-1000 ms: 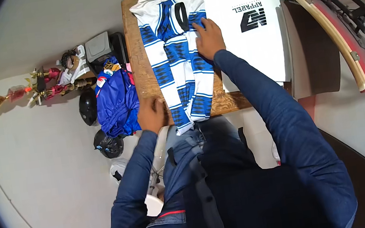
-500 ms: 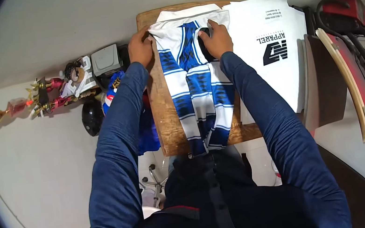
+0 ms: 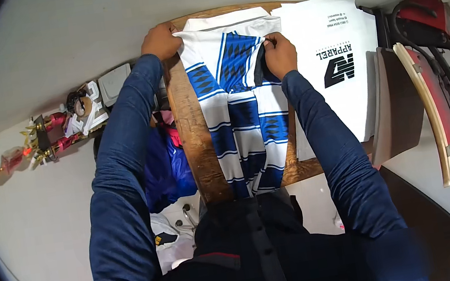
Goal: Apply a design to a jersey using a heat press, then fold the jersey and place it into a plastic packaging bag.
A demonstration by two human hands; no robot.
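A white and blue patterned jersey lies folded lengthwise on a wooden table, its white collar at the far end and its lower part hanging toward my body. My left hand pinches the shirt's far-left shoulder corner, fingers closed on the cloth. On the right, my right hand is closed on the edge of a folded-over patterned flap. A black piece of the fabric shows beside those fingers; some fingertips are hidden under the cloth.
Flat white printed bags lie stacked on the table's right side. Beyond them stand a brown panel and a red chair-like frame. To the left are trophies, a grey box and blue plastic.
My left hand has moved outward to the left with the shoulder corner. My right hand has shifted slightly right and nearer, pulling the patterned flap wider across the jersey.
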